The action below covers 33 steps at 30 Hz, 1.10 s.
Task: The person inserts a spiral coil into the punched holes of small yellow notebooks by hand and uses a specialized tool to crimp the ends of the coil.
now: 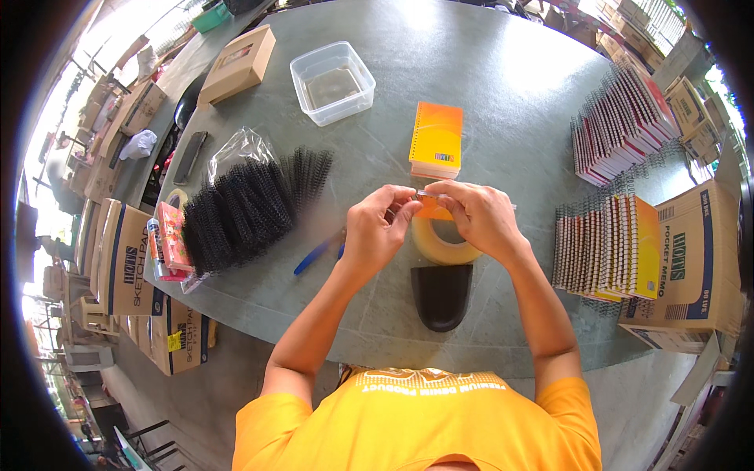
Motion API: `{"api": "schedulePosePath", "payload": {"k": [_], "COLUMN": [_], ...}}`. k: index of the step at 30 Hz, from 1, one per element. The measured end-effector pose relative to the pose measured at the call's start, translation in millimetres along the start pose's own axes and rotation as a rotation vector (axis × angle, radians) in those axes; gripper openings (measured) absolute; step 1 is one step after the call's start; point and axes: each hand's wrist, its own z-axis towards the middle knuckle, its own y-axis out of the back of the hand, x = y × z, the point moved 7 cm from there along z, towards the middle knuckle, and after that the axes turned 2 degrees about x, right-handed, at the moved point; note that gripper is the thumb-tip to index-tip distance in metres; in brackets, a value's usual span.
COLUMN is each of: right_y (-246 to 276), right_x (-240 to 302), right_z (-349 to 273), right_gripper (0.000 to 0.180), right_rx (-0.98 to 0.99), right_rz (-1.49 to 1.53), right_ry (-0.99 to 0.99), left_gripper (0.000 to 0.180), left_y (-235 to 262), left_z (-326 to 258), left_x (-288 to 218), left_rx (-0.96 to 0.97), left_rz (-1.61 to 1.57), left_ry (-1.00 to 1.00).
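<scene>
My left hand [382, 224] and my right hand [481, 216] meet above the table, thumbs and fingertips closed in a pinch. Between them is a small, thin silvery piece [426, 193], too small to tell its kind. Just below the fingers an orange surface [433, 209] shows, mostly covered by my hands. Under it lies a wide roll of clear tape [428, 247]. A stack of small orange-yellow spiral notebooks [437, 135] stands just beyond my hands. Nearer to me is a dark, rounded case [442, 297]. Blue tool handles [316, 253] rest beside my left wrist, partly hidden.
At left sits a heap of black spiral coils [239, 212] with clear plastic film [239, 153]. Farther off are a clear plastic tub [333, 82] and a cardboard box [238, 64]. Piles of spiral notebooks [605, 247] and a carton [683, 267] line the right side.
</scene>
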Motion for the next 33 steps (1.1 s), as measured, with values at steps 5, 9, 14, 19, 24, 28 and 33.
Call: {"api": "schedulePosePath", "payload": {"k": [5, 9, 14, 19, 24, 28, 33], "right_y": [1.5, -1.9, -5.4, -4.8, -10.5, 10.9, 9.3], "right_x": [8.4, 12.3, 20.6, 12.6, 16.3, 18.5, -61.9], "right_z": [-1.2, -1.2, -0.7, -0.4, 0.3, -1.5, -17.7], "right_gripper": [0.017, 0.012, 0.011, 0.012, 0.023, 0.026, 0.021], "right_rx": [-0.055, -0.045, -0.158, -0.249, -0.197, -0.253, -0.025], "right_rz": [0.015, -0.051, -0.013, 0.167, 0.055, 0.039, 0.578], "right_ry": [0.129, 0.145, 0.137, 0.079, 0.105, 0.075, -0.211], "left_gripper": [0.016, 0.020, 0.023, 0.022, 0.025, 0.034, 0.040], "left_y": [1.3, 1.5, 4.0, 13.8, 17.6, -48.1, -32.8], "left_z": [1.6, 16.6, 15.3, 20.5, 1.0, -78.0, -82.1], "left_x": [-12.8, 2.5, 0.0, 6.3, -35.0, 28.4, 9.6], "left_rx": [-0.119, 0.127, 0.233, 0.407, -0.065, 0.341, 0.351], "left_rz": [0.317, 0.190, 0.197, 0.217, 0.587, 0.595, 0.180], "left_ry": [-0.333, -0.141, -0.153, 0.161, -0.513, -0.205, 0.024]}}
